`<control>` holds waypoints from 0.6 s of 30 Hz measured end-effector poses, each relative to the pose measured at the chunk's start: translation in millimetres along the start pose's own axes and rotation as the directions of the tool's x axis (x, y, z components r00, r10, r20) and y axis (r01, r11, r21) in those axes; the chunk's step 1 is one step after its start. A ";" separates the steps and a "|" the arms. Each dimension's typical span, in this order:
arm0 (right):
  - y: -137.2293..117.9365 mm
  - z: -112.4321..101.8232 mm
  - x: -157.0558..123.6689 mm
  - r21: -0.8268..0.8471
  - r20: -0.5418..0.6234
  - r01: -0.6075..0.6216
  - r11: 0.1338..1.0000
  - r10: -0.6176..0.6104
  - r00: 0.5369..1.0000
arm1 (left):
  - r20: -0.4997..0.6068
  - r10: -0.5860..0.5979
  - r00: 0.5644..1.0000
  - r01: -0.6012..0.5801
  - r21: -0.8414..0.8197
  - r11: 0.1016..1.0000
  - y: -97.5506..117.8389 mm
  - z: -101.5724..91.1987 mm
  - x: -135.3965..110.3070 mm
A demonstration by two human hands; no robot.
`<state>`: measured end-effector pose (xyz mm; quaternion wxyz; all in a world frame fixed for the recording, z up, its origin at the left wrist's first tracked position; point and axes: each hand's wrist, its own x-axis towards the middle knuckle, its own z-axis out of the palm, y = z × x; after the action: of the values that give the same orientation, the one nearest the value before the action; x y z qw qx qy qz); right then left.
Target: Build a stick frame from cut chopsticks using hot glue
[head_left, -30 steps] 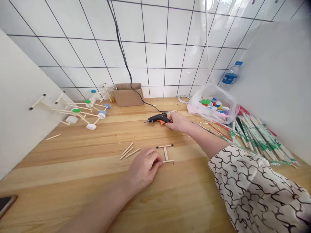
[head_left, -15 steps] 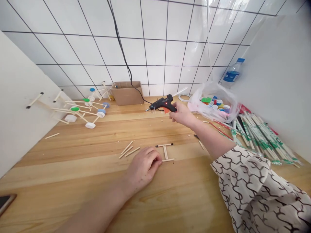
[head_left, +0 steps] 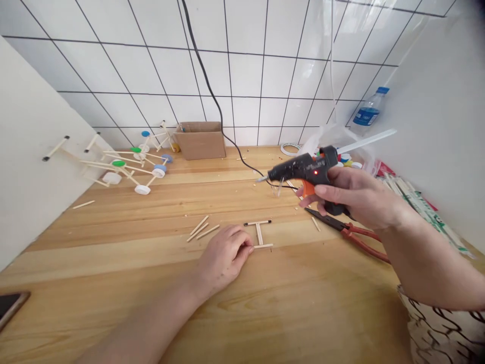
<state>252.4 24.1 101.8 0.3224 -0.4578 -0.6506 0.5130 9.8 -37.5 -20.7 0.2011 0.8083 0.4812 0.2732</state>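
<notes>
My right hand (head_left: 354, 194) grips a black glue gun (head_left: 303, 169) with an orange trigger and a lit red lamp, held in the air with its nozzle pointing left, above and right of a small H-shaped stick frame (head_left: 259, 233). A clear glue stick pokes out of the gun's back. My left hand (head_left: 223, 255) rests on the wooden table (head_left: 113, 263) with curled fingers, its fingertips pressed on the frame's near stick. Three loose short sticks (head_left: 200, 230) lie just left of the frame.
Red-handled pliers (head_left: 350, 232) lie under my right hand. Stick-and-bottle-cap models (head_left: 131, 167) stand at the back left, a cardboard box (head_left: 200, 140) by the tiled wall, a bag of caps (head_left: 348, 159) and a water bottle (head_left: 369, 112) at the right, wrapped chopsticks (head_left: 428, 212) beyond. A phone (head_left: 9, 306) is at the left edge.
My right hand lifted the glue gun off the table and brought it nearer and to the right, above the frame. The left hand stayed on the frame. The pliers came into view.
</notes>
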 end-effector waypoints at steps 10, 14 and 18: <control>29.9 -6.1 -30.4 -0.105 0.283 -0.016 0.994 0.045 0.958 | -0.024 0.000 1.000 0.000 0.018 1.000 0.2 0.8 -0.6; 27.8 -4.8 -33.1 -0.224 0.303 0.045 0.973 0.026 0.953 | -0.015 0.000 1.000 0.000 0.014 1.000 -0.8 0.9 -0.2; 27.2 -0.8 -36.8 -0.372 0.288 0.043 0.927 0.071 0.955 | -0.004 -0.004 1.000 0.004 0.018 1.000 0.0 0.4 -0.1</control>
<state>274.1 -8.1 77.8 0.1244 -0.4333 -0.7739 0.4448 10.0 -37.7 -21.0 0.1935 0.8085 0.4858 0.2698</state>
